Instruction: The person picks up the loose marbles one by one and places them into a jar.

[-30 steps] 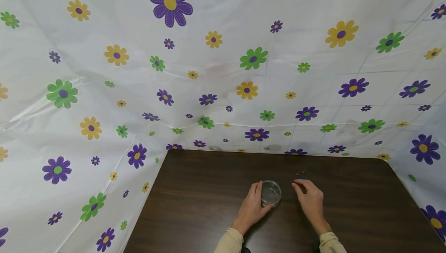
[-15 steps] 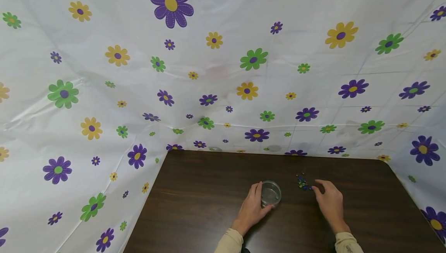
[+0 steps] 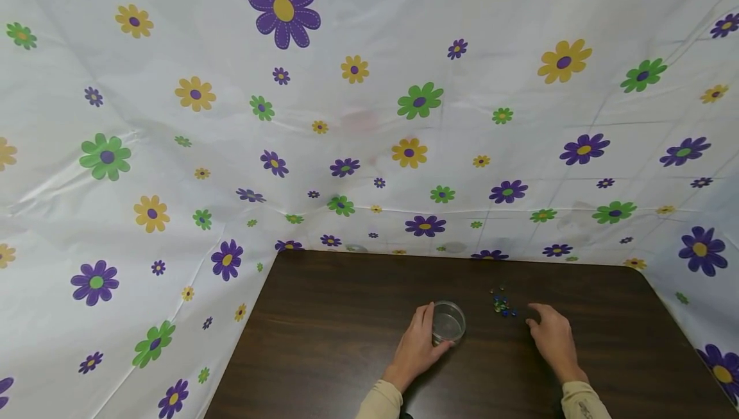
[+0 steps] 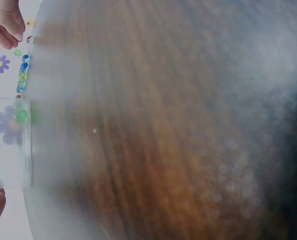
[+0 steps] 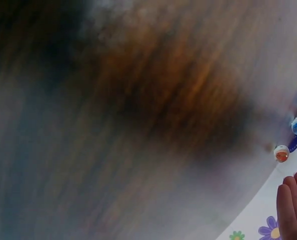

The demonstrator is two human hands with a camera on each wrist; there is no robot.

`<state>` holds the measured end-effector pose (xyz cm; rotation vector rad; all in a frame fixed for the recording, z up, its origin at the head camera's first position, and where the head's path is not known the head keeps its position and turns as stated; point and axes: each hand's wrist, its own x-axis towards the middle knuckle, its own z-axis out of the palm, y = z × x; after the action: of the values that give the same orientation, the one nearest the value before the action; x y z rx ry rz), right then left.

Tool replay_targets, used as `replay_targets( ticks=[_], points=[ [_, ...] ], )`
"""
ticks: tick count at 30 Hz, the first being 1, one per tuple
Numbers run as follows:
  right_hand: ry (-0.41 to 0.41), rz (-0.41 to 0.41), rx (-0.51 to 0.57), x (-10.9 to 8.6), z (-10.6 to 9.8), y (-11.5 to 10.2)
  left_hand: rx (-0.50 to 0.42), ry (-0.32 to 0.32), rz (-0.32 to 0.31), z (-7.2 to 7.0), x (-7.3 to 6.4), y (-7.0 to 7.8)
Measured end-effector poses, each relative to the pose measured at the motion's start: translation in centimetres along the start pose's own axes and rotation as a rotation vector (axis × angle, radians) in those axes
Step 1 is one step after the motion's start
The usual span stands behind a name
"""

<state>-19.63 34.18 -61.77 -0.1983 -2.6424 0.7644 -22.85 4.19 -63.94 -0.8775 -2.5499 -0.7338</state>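
Note:
My left hand (image 3: 417, 350) grips a clear round dish (image 3: 448, 323) on the table, with fingers and thumb curled about its sides. Through the dish's wall in the left wrist view, a green marble (image 4: 22, 116) shows near the bottom. Several blue, green and yellowish glass marbles (image 3: 501, 307) lie loose to the right of the dish. Just right of them is my right hand (image 3: 554, 337), thumb and forefinger apart and nothing visible between them. An orange-and-white marble (image 5: 281, 153) sits close to its fingers in the right wrist view.
The dark wood-grain table (image 3: 323, 316) has a back edge along a white cloth (image 3: 358, 117) printed with flowers. The cloth also hangs at the left and right sides. Two small marbles (image 3: 497, 289) lie at the far side of the loose group.
My right hand has moved right and slightly toward me, from over the marbles to beside them, uncovering the group. A marble inside the dish has shifted right. The left hand keeps its hold.

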Motion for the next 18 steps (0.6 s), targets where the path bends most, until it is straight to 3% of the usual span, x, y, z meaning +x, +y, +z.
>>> replay_targets(
  ticks=[8, 18],
  points=[
    [-0.076, 0.019, -0.034, 0.10, 0.20, 0.29, 0.009, -0.012, -0.003, -0.04, -0.01, -0.01],
    [-0.071, -0.042, -0.041, 0.08, 0.51, 0.74, -0.001, -0.010, 0.002, 0.04, -0.07, -0.11]
  ],
)
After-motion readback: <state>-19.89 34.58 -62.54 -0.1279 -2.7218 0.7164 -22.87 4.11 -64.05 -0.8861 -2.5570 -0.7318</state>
